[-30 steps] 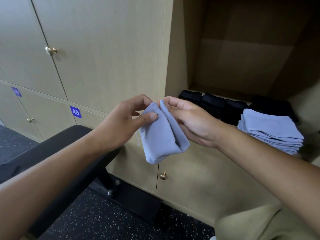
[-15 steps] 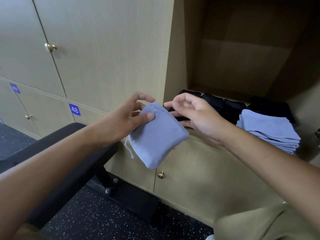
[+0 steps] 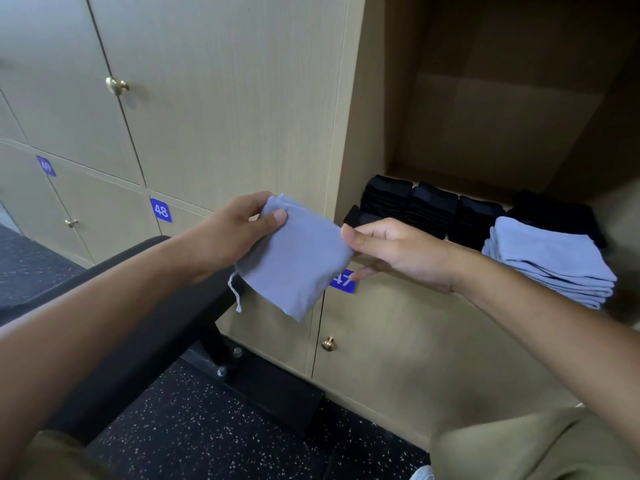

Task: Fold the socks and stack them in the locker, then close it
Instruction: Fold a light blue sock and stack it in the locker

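Observation:
I hold a folded light-blue sock (image 3: 296,261) in the air in front of the lockers. My left hand (image 3: 230,233) pinches its upper left corner between thumb and fingers. My right hand (image 3: 391,251) grips its right edge, thumb on top and fingers underneath. A loose thread hangs from the sock's lower left corner. The open locker (image 3: 491,109) is at the upper right. On its floor lies a stack of folded light-blue socks (image 3: 550,261), with rows of folded black socks (image 3: 433,206) behind it and to its left.
Closed locker doors with brass knobs (image 3: 117,86) fill the left wall, numbered 48 (image 3: 160,210) and 49. A black padded bench (image 3: 138,306) runs under my left forearm. The floor is dark speckled rubber (image 3: 194,431). The door below the open locker has a knob (image 3: 328,343).
The sock has gone from hanging pinched between both hands to lying flatter, and my right hand has let go of its top and taken its right edge. The view has shifted slightly.

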`<state>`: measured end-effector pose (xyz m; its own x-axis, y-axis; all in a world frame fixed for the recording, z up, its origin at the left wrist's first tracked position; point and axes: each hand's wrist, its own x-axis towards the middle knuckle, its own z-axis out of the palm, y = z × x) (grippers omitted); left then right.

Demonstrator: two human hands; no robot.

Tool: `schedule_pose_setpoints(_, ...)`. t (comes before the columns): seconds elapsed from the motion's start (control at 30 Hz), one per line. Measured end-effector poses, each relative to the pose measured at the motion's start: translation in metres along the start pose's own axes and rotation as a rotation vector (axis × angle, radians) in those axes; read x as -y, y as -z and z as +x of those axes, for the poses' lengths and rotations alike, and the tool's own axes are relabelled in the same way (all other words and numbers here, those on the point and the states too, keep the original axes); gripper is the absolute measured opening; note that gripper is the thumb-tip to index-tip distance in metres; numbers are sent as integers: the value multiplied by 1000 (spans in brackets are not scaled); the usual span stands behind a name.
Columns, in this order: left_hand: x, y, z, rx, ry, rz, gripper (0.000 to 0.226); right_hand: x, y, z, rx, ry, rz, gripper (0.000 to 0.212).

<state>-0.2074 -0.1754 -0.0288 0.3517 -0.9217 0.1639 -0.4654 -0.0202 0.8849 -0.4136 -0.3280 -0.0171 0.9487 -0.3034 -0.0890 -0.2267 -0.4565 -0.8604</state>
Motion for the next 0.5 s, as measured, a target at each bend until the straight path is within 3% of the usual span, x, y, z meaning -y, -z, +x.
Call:
schedule_pose_setpoints(0.1,-1,-5,1,-48,-14,62,22,1,1,1,-30,3,-1,58)
schedule_pose_setpoints(0.27,-3,-19,4,-97,-107,156,22,1,2,0,-6,-13,98,35)
schedule_pose_setpoints(0.5,-3,-24,8,-134,-171,221,20,0,4,-4,29,-91,11,40)
